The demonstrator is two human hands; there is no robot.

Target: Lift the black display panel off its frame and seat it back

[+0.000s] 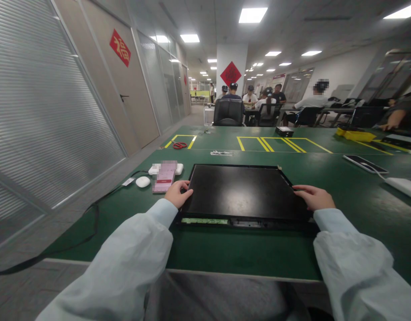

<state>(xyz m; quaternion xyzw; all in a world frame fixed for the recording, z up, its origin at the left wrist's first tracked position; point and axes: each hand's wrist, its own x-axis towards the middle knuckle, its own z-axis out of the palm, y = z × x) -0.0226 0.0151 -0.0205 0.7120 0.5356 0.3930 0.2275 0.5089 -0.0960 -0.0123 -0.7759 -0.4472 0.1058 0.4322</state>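
Note:
A flat black display panel lies on the green table in front of me, its glossy face up. Along its near edge runs a strip with a green circuit board at the left. My left hand grips the panel's left edge, thumb over the rim. On the opposite side, my right hand holds the right edge between thumb and fingers. The undersides of both grips are partly hidden. Beside my left hand lies a pink-screened phone, with a small white rounded case to its left.
Red-handled scissors lie beyond the phone, within yellow tape markings. Small strips lie behind the panel. Another phone with a cable is at right, near a yellow object. A black chair and several people are beyond.

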